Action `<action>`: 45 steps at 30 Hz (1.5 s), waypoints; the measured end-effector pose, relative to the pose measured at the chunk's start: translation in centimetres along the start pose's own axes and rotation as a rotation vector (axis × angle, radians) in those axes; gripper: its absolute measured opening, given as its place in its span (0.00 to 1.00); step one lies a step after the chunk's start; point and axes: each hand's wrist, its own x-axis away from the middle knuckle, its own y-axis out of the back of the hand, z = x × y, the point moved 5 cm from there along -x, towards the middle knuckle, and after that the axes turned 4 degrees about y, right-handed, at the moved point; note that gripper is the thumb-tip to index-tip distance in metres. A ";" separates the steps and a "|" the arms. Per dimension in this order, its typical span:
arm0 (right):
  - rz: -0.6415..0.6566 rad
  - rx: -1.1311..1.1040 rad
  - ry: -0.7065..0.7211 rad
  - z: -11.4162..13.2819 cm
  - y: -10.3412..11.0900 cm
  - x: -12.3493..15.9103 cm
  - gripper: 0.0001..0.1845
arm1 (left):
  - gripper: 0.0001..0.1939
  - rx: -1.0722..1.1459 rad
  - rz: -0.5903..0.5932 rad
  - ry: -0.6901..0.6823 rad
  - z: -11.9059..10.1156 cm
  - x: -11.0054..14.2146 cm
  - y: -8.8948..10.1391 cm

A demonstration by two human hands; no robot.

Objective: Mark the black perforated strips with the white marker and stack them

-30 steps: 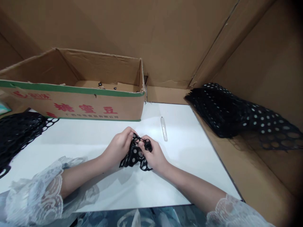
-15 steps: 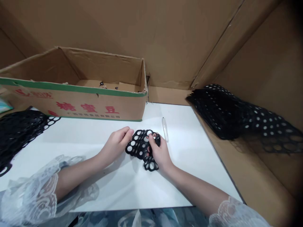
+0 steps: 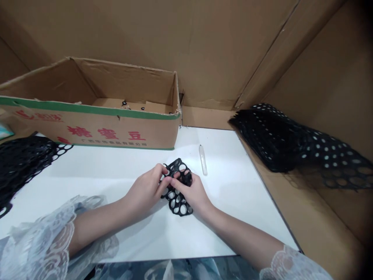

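Note:
A crumpled piece of black perforated sheet [image 3: 180, 206], full of round holes, is held between both hands just above the white tabletop. My left hand [image 3: 150, 184] pinches its left side between thumb and fingers. My right hand [image 3: 196, 192] is closed around its right side, with the thumb pressed on top. The two thumb tips meet near the sheet's middle. A white pen-like tool [image 3: 203, 160] lies on the table just beyond my right hand.
An open cardboard box [image 3: 116, 130] with small black scraps inside stands at the back left. Black perforated sheets [image 3: 23, 165] are piled at the left, and another stack [image 3: 271, 136] lies at the right. Cardboard walls [image 3: 210, 50] enclose the white table [image 3: 233, 217].
My left hand has moved right and closer to my right hand. The black perforated sheet is more bunched, and its lower end hangs slightly further left and down.

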 end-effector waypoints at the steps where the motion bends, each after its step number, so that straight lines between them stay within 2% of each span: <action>1: 0.007 -0.005 -0.021 -0.2 0.0 0.0 0.13 | 0.10 0.025 0.046 -0.002 0.0 0.0 -0.3; 4: 0.012 -0.050 -0.083 -1.0 -0.1 0.0 0.12 | 0.08 0.088 0.128 -0.013 0.2 0.0 -1.2; 9: 0.029 -0.045 -0.097 -1.3 -0.6 0.1 0.10 | 0.09 -0.022 0.058 -0.008 0.9 -0.6 -1.4; 14: -0.017 -0.084 -0.125 -1.5 -0.6 0.1 0.11 | 0.13 0.103 -0.129 0.095 1.9 -1.9 0.6; 17: -0.076 -0.116 -0.125 -1.4 -0.2 0.1 0.10 | 0.12 0.038 -0.296 0.146 2.4 -2.1 2.6; 19: -0.115 -0.134 -0.132 -1.3 0.1 0.2 0.09 | 0.12 -0.064 -0.327 0.136 2.4 -1.8 3.2; 21: -0.129 -0.140 -0.132 -1.3 0.2 0.3 0.09 | 0.11 -0.148 -0.265 0.085 2.1 -1.5 2.6; 24: -0.121 -0.126 -0.122 -1.3 0.2 0.5 0.11 | 0.09 -0.173 -0.131 -0.021 1.3 -0.6 0.7; 27: -0.106 -0.117 -0.111 -1.3 0.1 0.5 0.12 | 0.08 -0.091 -0.007 -0.122 0.5 0.3 -1.1; 30: -0.131 -0.095 -0.068 -1.1 0.2 0.5 0.13 | 0.05 0.011 0.076 -0.137 0.1 0.7 -1.7; 35: -0.114 -0.067 -0.090 -1.1 0.2 0.5 0.15 | 0.07 0.031 0.090 -0.072 0.4 0.5 -1.5; 39: -0.016 0.059 -0.016 -0.8 0.3 0.3 0.15 | 0.09 0.060 0.133 -0.076 0.5 0.2 -1.6; 45: 0.008 0.118 0.053 -0.7 0.3 0.2 0.14 | 0.09 0.039 0.143 -0.064 0.3 0.4 -1.7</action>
